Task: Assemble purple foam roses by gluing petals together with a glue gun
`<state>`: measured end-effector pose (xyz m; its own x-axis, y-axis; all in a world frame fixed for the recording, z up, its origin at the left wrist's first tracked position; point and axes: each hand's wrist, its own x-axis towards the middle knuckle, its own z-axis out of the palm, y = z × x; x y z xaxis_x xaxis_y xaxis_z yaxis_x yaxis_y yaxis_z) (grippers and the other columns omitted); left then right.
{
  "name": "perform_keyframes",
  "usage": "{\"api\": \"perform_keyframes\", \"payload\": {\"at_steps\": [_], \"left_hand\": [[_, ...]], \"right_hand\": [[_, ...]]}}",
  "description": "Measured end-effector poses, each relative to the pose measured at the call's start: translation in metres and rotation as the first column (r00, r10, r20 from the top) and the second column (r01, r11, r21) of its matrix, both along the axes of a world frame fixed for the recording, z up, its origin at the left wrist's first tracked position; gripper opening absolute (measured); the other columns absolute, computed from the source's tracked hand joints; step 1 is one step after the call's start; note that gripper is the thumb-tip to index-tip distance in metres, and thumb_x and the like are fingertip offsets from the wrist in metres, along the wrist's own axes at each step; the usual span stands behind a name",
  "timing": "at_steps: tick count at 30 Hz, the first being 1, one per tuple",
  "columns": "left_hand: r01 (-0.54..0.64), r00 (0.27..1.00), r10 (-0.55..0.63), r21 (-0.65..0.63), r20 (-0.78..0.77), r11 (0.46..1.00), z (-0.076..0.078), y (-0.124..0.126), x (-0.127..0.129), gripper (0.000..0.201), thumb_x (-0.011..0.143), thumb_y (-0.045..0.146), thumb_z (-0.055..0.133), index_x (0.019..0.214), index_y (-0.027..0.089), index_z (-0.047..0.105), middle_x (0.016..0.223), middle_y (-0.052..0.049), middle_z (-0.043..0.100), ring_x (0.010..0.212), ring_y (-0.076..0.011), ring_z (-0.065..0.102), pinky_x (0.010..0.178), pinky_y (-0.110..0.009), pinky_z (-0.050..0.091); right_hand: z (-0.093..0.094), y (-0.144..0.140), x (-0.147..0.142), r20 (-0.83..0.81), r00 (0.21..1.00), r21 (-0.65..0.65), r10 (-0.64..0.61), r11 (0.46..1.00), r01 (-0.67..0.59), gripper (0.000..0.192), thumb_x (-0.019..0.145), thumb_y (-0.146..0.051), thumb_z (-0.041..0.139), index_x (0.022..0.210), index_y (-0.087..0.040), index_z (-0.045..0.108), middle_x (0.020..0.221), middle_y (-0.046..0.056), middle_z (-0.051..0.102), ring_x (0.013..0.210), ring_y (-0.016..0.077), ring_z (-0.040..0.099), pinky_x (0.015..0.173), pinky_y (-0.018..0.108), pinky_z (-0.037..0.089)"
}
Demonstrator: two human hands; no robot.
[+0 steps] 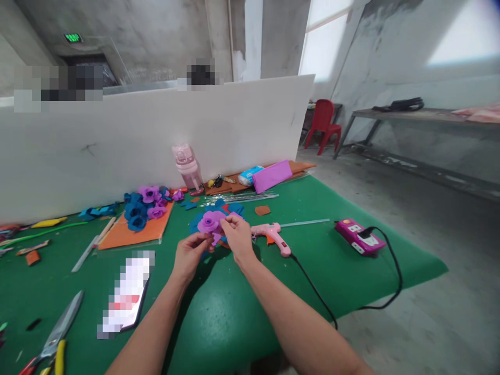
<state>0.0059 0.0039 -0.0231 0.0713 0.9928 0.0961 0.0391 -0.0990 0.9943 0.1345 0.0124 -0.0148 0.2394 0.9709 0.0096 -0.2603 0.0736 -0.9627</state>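
Observation:
Between my two hands is a purple fabric flower (pixel 209 222), held above the table. My left hand (pixel 192 249) pinches its lower left edge. The fingers of my right hand (pixel 236 237) close on its right side. Behind the flower lie blue petal pieces (pixel 195 223) with a bit of red among them. Just right of my right hand, a pink glue gun (pixel 273 234) rests on the table with a clear glue stick (pixel 304 223) out of its back. Finished purple and blue flowers (pixel 145 207) sit on an orange sheet (pixel 135 237) to the left.
The green table (pixel 234 323) also holds scissors (pixel 58 333), a phone (pixel 128 291), a pink bottle (pixel 187 166), a purple folded cloth (pixel 272 176) and a magenta power strip (pixel 359 237). The glue gun's black cord (pixel 312 286) runs over the front edge. A white partition (pixel 156 135) stands behind.

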Motion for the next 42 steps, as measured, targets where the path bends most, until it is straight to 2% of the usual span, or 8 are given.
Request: {"api": "perform_keyframes", "payload": {"at_steps": [8, 16, 21, 25, 29, 35, 42], "left_hand": [[-0.007, 1.000, 0.007, -0.028, -0.010, 1.000, -0.001, 0.000, 0.001, 0.022, 0.062, 0.032, 0.072, 0.073, 0.014, 0.066, 0.058, -0.001, 0.064, 0.053, -0.0130, 0.058, 0.061, -0.027, 0.048], [-0.005, 1.000, 0.005, -0.016, -0.028, 1.000, 0.001, -0.001, 0.001, 0.023, 0.062, 0.033, 0.073, 0.074, 0.013, 0.068, 0.060, -0.002, 0.065, 0.054, -0.0135, 0.058, 0.061, -0.027, 0.048], [-0.010, 1.000, 0.009, -0.016, -0.024, 1.000, 0.001, -0.001, 0.002, 0.022, 0.062, 0.031, 0.072, 0.073, 0.014, 0.067, 0.058, -0.001, 0.064, 0.053, -0.0129, 0.057, 0.062, -0.027, 0.047], [-0.014, 0.998, 0.016, 0.037, -0.060, 0.999, 0.001, -0.001, 0.000, 0.021, 0.065, 0.033, 0.070, 0.074, 0.014, 0.068, 0.057, -0.002, 0.064, 0.056, -0.0137, 0.057, 0.064, -0.027, 0.046], [-0.042, 0.992, 0.053, 0.100, -0.114, 0.994, 0.000, -0.001, -0.002, 0.019, 0.066, 0.034, 0.069, 0.070, 0.015, 0.069, 0.060, -0.002, 0.064, 0.059, -0.0150, 0.057, 0.064, -0.027, 0.046], [-0.058, 0.990, 0.080, 0.180, -0.117, 0.982, -0.002, 0.000, -0.005, 0.017, 0.068, 0.034, 0.067, 0.067, 0.017, 0.069, 0.065, -0.001, 0.062, 0.063, -0.0139, 0.055, 0.063, -0.024, 0.046], [-0.046, 0.986, 0.078, 0.208, -0.151, 0.977, -0.002, -0.001, -0.006, 0.018, 0.070, 0.035, 0.065, 0.065, 0.017, 0.068, 0.066, -0.001, 0.063, 0.063, -0.0137, 0.055, 0.063, -0.023, 0.045]], "right_hand": [[-0.002, 0.002, 0.000, -0.015, 1.000, 0.014, -0.008, 1.000, 0.008, 0.020, 0.069, -0.038, 0.056, 0.064, -0.019, 0.054, 0.048, -0.005, 0.052, 0.044, 0.0093, 0.046, 0.047, 0.021, 0.040], [-0.007, 0.003, -0.002, 0.011, 1.000, 0.003, -0.004, 1.000, 0.004, 0.022, 0.070, -0.040, 0.054, 0.067, -0.019, 0.055, 0.050, -0.004, 0.054, 0.043, 0.0093, 0.046, 0.043, 0.020, 0.038], [-0.007, 0.003, -0.002, 0.026, 1.000, 0.007, -0.007, 1.000, 0.006, 0.021, 0.070, -0.040, 0.054, 0.068, -0.019, 0.056, 0.051, -0.004, 0.055, 0.047, 0.0108, 0.049, 0.046, 0.021, 0.039], [-0.002, 0.000, -0.002, -0.030, 0.999, 0.021, 0.032, 0.999, -0.031, 0.020, 0.070, -0.039, 0.054, 0.067, -0.019, 0.054, 0.053, -0.004, 0.054, 0.050, 0.0110, 0.051, 0.049, 0.021, 0.040], [0.006, -0.004, -0.003, -0.094, 0.991, 0.099, 0.091, 0.992, -0.082, 0.022, 0.071, -0.039, 0.054, 0.064, -0.018, 0.052, 0.054, -0.004, 0.051, 0.052, 0.0104, 0.049, 0.053, 0.021, 0.042], [0.013, -0.010, -0.003, -0.074, 0.989, 0.134, 0.130, 0.984, -0.119, 0.022, 0.072, -0.039, 0.054, 0.063, -0.019, 0.052, 0.057, -0.002, 0.049, 0.056, 0.0114, 0.047, 0.054, 0.022, 0.042], [0.008, -0.008, -0.003, 0.010, 0.992, 0.195, 0.128, 0.973, -0.127, 0.026, 0.076, -0.037, 0.052, 0.058, -0.019, 0.051, 0.055, -0.002, 0.047, 0.056, 0.0117, 0.044, 0.056, 0.023, 0.041]]}}
